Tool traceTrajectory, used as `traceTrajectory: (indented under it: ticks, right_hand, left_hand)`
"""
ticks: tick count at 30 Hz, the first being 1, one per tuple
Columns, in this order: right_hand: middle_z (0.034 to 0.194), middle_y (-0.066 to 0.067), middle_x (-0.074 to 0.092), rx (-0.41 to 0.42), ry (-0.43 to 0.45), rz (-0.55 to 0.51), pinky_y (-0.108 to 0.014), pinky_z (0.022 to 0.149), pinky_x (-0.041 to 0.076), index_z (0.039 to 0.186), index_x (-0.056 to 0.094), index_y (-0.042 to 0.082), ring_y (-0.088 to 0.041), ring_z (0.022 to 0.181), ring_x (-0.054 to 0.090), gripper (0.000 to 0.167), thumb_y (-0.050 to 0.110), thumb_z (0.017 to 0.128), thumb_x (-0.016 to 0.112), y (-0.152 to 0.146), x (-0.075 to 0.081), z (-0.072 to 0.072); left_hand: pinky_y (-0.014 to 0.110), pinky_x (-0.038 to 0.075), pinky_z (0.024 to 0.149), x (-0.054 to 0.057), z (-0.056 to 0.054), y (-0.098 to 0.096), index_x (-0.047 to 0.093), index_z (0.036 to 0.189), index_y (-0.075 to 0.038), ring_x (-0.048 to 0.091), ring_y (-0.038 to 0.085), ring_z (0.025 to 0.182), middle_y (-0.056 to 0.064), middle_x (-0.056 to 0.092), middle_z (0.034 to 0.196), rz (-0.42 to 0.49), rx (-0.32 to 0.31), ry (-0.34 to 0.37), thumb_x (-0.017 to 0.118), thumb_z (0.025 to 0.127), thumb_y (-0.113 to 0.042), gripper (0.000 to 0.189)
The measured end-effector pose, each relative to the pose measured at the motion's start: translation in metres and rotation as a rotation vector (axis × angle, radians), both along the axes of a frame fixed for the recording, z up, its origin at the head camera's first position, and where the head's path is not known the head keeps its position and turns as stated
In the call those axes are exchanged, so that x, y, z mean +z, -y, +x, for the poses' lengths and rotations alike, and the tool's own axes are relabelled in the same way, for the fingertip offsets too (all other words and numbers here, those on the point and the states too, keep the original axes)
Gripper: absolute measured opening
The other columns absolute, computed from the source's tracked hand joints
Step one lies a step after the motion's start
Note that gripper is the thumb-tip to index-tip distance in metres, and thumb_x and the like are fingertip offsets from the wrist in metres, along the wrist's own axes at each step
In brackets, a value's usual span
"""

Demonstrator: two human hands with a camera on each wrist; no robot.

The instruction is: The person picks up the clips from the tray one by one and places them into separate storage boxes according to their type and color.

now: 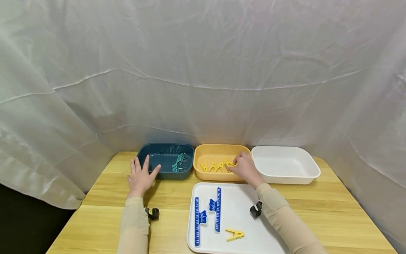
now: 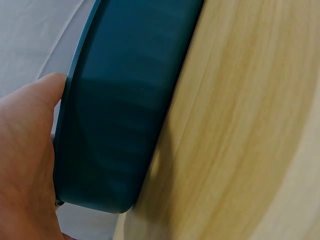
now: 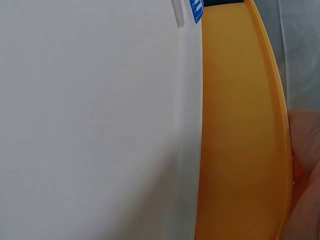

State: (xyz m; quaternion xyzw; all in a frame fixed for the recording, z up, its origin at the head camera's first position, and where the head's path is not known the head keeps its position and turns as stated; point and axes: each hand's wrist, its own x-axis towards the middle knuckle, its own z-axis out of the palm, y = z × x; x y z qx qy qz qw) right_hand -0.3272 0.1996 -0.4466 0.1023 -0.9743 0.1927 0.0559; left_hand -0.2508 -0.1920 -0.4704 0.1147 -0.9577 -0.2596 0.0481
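In the head view my left hand (image 1: 140,179) lies with spread fingers over the near left corner of the dark teal bin (image 1: 152,173). The left wrist view has its thumb at the rim. Teal binder clips (image 1: 178,163) lie inside that bin. My right hand (image 1: 246,168) reaches over the near right rim of the yellow bin (image 1: 206,175), its thumb and fingers pinching a yellow clothespin (image 1: 227,163). Several more yellow clothespins (image 1: 212,167) lie in a row beside it. The right wrist view shows the yellow bin's outer wall (image 3: 240,125), hiding the fingertips.
A white tray (image 1: 250,197) lies in front of the bins, under my right forearm. It bears two blue piano-pattern clips (image 1: 218,211) and a yellow clothespin (image 1: 234,234). A white bin (image 1: 285,164) stands at the right, and a pale curtain (image 1: 203,88) hangs behind.
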Motion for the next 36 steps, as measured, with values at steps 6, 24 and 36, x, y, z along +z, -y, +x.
traceTrajectory:
  ticks: [6, 24, 36]
  right_hand:
    - [0.098, -0.012, 0.054, 0.007, -0.007, 0.053, -0.041, 0.081, 0.04, 0.073, 0.063, 0.005, -0.029, 0.094, 0.045, 0.035, 0.035, 0.078, 0.079, 0.002, 0.001, -0.002]
    - [0.093, -0.01, 0.051, 0.008, 0.105, 0.103, -0.037, 0.074, 0.037, 0.067, 0.06, 0.01, -0.028, 0.092, 0.043, 0.035, 0.038, 0.078, 0.079, 0.005, 0.002, -0.007]
    - [0.096, -0.01, 0.051, -0.005, 0.234, 0.117, -0.038, 0.078, 0.037, 0.077, 0.063, 0.007, -0.027, 0.095, 0.042, 0.034, 0.038, 0.08, 0.078, 0.006, 0.006, -0.013]
  left_hand:
    - [0.08, 0.003, 0.107, -0.001, 0.0, 0.001, 0.005, 0.159, -0.022, -0.02, 0.042, 0.149, 0.022, -0.016, 0.162, 0.002, 0.0, -0.001, 0.034, 0.092, -0.073, 0.089]
    - [0.08, 0.004, 0.107, 0.002, 0.003, 0.002, 0.005, 0.159, -0.022, -0.017, 0.043, 0.149, 0.022, -0.017, 0.162, 0.0, 0.002, 0.0, 0.035, 0.093, -0.072, 0.088]
    - [0.08, 0.002, 0.106, 0.001, 0.002, 0.0, 0.006, 0.159, -0.023, -0.023, 0.04, 0.148, 0.02, -0.018, 0.162, 0.024, 0.003, -0.003, 0.041, 0.095, -0.065, 0.085]
